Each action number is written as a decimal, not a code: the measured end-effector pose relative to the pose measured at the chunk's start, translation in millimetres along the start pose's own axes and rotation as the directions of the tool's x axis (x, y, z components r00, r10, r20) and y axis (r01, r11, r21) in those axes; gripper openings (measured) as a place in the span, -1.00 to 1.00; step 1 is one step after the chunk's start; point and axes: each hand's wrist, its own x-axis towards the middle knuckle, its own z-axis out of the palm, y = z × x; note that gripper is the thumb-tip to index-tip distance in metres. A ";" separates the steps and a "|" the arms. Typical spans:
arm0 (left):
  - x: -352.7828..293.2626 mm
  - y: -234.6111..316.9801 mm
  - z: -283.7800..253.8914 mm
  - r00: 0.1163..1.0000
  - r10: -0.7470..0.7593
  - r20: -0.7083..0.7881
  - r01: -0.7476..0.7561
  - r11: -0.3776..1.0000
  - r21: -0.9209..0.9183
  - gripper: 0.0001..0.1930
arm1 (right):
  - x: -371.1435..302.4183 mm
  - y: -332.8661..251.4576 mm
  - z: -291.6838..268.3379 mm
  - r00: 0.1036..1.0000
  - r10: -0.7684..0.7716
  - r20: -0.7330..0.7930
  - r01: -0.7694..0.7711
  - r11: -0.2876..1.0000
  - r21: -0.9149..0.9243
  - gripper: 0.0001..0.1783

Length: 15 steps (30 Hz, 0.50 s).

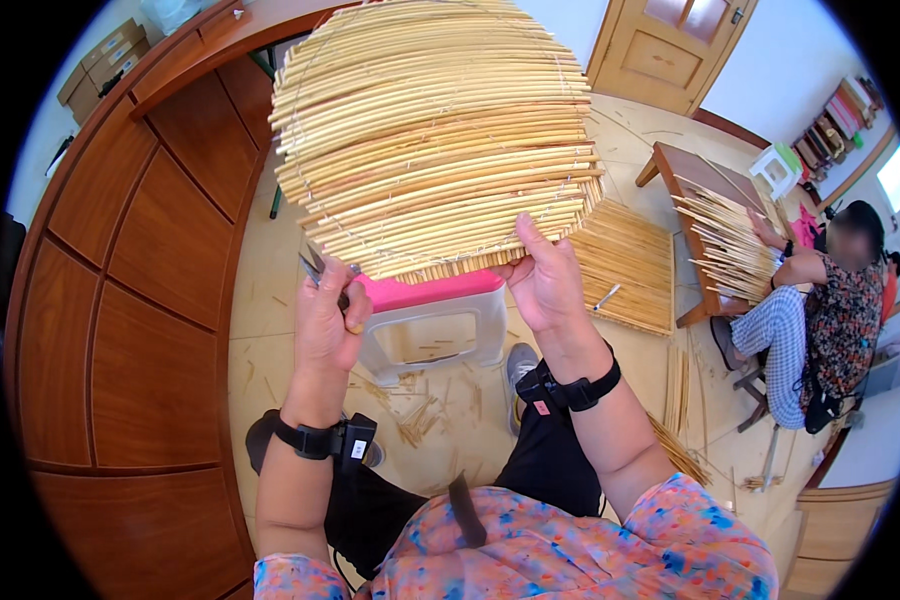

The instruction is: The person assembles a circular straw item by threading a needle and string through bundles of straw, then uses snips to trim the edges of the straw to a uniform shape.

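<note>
A roughly round mat of straw-coloured stalks, bound with thin thread and more than one layer thick at its near edge, is raised in front of me. My right hand grips its near right edge, thumb on top and fingers underneath. My left hand is closed around a dark metal hand tool with pointed jaws, beside the near left edge of the mat. Whether this hand also bears the mat is hard to see. Below the mat stands a plastic stool with a pink top and pale legs.
A square stalk panel lies on the floor at right, with loose stalks nearer me. Cut stalk bits litter the tiles. Wooden cabinets line the left. At far right a seated person handles stalks on a low wooden table.
</note>
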 end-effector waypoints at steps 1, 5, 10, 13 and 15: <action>-0.4 -1.6 -1.6 1.000 -0.001 0.002 0.001 1.000 0.001 -0.81 | 0.5 0.9 0.1 1.000 0.008 0.008 -0.008 1.000 -0.007 -0.64; -6.3 -13.8 1.8 0.998 0.007 0.066 -0.007 1.000 -0.003 -0.84 | -0.5 7.7 2.1 0.999 0.027 0.031 -0.028 0.999 0.039 -0.60; -7.9 -11.7 12.0 0.999 -0.037 -0.040 0.035 0.998 -0.047 -0.86 | -4.9 12.3 10.2 0.996 0.045 0.072 -0.044 0.999 -0.008 -0.59; -5.8 -7.0 7.6 0.999 0.003 -0.038 -0.005 0.999 -0.045 -0.87 | -5.4 9.5 11.3 0.998 0.033 0.053 -0.032 0.999 -0.025 -0.58; -5.2 -1.3 4.7 0.999 0.009 -0.039 -0.011 0.999 -0.043 -0.86 | -3.8 3.7 9.9 1.000 0.008 0.019 -0.008 1.000 -0.013 -0.58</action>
